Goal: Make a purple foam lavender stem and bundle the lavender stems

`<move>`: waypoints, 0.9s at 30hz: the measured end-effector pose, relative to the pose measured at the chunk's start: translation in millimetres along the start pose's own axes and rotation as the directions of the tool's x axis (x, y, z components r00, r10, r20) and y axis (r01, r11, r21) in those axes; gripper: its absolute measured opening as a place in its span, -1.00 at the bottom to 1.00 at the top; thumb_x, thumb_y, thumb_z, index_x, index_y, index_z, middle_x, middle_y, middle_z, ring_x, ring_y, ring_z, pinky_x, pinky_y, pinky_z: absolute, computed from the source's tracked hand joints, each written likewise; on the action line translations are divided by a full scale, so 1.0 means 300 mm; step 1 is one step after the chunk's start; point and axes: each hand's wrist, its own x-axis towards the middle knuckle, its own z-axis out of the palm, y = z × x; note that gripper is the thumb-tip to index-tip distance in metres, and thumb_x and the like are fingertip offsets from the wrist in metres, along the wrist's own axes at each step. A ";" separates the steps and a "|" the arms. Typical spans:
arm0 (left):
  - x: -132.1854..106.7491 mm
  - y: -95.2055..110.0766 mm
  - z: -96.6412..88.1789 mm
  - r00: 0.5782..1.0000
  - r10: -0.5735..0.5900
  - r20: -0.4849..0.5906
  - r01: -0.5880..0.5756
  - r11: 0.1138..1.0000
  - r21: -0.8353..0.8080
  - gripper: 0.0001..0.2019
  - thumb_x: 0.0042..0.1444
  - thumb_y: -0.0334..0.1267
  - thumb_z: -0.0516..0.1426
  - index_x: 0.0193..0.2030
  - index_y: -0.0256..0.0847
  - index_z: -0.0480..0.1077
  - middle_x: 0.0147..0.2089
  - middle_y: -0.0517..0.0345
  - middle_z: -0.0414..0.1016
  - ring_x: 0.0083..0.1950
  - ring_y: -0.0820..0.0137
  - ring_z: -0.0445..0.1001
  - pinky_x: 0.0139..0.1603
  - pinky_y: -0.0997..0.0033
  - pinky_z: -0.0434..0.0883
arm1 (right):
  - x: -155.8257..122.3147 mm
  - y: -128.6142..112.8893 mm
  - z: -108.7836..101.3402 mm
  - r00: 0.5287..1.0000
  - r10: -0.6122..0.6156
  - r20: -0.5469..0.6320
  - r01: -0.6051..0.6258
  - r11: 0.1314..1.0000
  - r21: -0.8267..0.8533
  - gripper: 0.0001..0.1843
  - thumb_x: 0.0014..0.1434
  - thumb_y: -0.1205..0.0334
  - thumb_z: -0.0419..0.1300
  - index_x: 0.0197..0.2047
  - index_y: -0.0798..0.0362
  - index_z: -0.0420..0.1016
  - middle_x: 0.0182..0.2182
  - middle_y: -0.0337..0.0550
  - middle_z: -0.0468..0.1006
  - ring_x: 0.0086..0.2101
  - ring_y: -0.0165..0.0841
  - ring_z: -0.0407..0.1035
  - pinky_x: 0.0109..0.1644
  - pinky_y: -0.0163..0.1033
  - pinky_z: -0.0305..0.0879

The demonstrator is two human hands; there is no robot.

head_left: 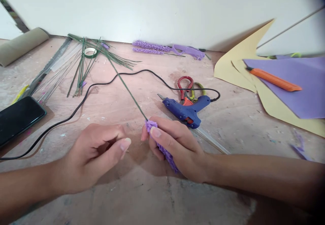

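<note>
My right hand (175, 143) is closed round a purple fringed flower spike (166, 154), which looks like craft lavender. Its thumb presses near the end where a thin green wire stem (129, 91) comes out and slants up to the left. The spike's other end shows below the palm. To the left, apart from the flower, my left hand (99, 154) has its fingers curled and thumb drawn in, with nothing visible in it. Just beyond my right hand lies a blue glue gun (181, 111) with a clear glue stick (212, 140) in its rear.
Red-handled pliers (185, 82) lie behind the glue gun, whose black cord (101, 83) crosses the table. Green wires (83, 65), a tape roll (90, 52) and finished purple spikes (149, 45) lie at the back. An orange cutter (275, 79) rests on purple sheet (302, 93); a phone (21, 120) sits left.
</note>
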 end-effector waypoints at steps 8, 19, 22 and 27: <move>0.017 0.001 0.023 0.973 -0.107 -0.203 0.072 0.982 -0.174 -0.92 0.17 -0.38 0.31 -0.36 -0.21 0.58 -0.47 0.22 0.62 -0.48 0.53 0.51 -0.50 0.66 0.40 | 0.005 -0.008 0.004 0.975 -0.195 0.104 0.212 0.957 -0.198 -0.75 0.41 0.25 0.11 -0.35 0.05 0.28 -0.56 -0.42 0.10 -0.54 -0.53 -0.01 -0.43 -0.32 0.00; 0.015 0.006 0.006 0.988 -0.037 -0.150 0.030 0.999 -0.044 -0.62 0.31 -0.38 0.11 -0.58 -0.23 0.22 -0.60 0.32 0.19 -0.57 0.59 0.12 -0.58 0.56 0.12 | 0.005 -0.018 0.000 0.983 -0.142 0.114 0.164 0.963 -0.216 -0.68 0.43 0.20 0.07 -0.40 0.02 0.18 -0.56 -0.40 0.07 -0.52 -0.49 -0.02 -0.43 -0.31 -0.02; 0.012 0.004 0.003 0.997 -0.036 -0.074 0.031 0.997 -0.067 -0.64 0.24 -0.41 0.11 -0.55 -0.20 0.10 -0.58 0.33 0.10 -0.53 0.57 0.07 -0.55 0.53 0.09 | 0.008 -0.013 -0.003 0.987 -0.112 0.114 0.135 0.966 -0.221 -0.66 0.44 0.14 0.04 -0.39 0.04 0.23 -0.57 -0.38 0.13 -0.51 -0.49 0.02 -0.42 -0.31 0.02; -0.019 0.041 -0.002 0.999 -0.042 -0.027 0.038 0.990 -0.134 -0.69 0.06 -0.53 0.15 -0.51 -0.18 0.10 -0.59 0.37 0.07 -0.55 0.57 0.05 -0.58 0.54 0.06 | 0.022 -0.008 -0.007 0.984 -0.100 0.149 0.136 0.956 -0.258 -0.62 0.45 0.08 0.01 -0.41 0.05 0.23 -0.56 -0.35 0.20 -0.50 -0.48 0.06 -0.41 -0.31 0.02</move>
